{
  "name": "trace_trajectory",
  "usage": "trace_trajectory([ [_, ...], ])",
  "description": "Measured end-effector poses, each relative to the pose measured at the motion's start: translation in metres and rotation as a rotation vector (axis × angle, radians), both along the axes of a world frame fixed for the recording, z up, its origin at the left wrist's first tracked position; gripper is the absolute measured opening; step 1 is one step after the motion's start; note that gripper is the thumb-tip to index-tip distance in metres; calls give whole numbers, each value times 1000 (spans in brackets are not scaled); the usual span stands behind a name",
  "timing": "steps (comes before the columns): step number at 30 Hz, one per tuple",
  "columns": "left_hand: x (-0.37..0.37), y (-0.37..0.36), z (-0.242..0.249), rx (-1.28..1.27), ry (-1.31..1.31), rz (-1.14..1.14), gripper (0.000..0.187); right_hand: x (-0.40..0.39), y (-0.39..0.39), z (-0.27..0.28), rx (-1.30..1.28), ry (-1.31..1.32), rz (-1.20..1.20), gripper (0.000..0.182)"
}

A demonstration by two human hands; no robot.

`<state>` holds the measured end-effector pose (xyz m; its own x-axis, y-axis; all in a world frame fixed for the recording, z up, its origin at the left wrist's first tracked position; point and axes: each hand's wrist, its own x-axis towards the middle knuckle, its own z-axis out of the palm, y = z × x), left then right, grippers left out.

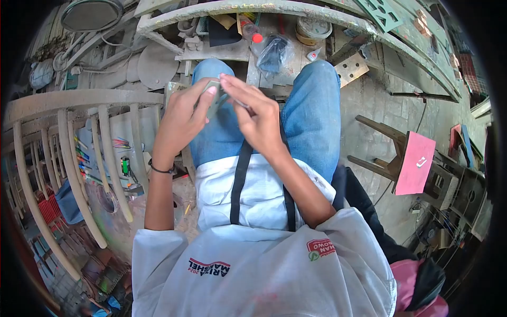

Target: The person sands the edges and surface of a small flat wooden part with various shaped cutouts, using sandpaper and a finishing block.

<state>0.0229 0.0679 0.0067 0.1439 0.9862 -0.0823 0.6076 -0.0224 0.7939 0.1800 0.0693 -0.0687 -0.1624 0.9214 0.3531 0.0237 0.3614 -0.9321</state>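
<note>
Grey-green piece; blue jeans; 2 black straps.

A pale, dusty tiled floor spreads at the right, with a stool near a pink board. Curved wooden slats line the left; a cluttered shelf stands along the top under even light.

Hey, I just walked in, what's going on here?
Someone in jeans is working with bare hands above their lap. The left hand holds a small, flat greyish-green piece, and the right hand is up close to its top edge; whether it grips anything is hard to tell. In front of the knees are a bottle with a red cap, a plastic bag and a tub.
</note>
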Motion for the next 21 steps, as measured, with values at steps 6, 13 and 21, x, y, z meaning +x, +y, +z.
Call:
trace_trajectory([
  [6,-2,2,-1,-4,-8,15,24,-6,6,-2,-35,-10,-23,46],
  [13,-6,3,-18,113,35,-41,21,-8,7,8,162,-14,-23,46],
  [21,-1,3,-7,7,11,-22,22,-8,2,-5,-69,9,-83,43],
])
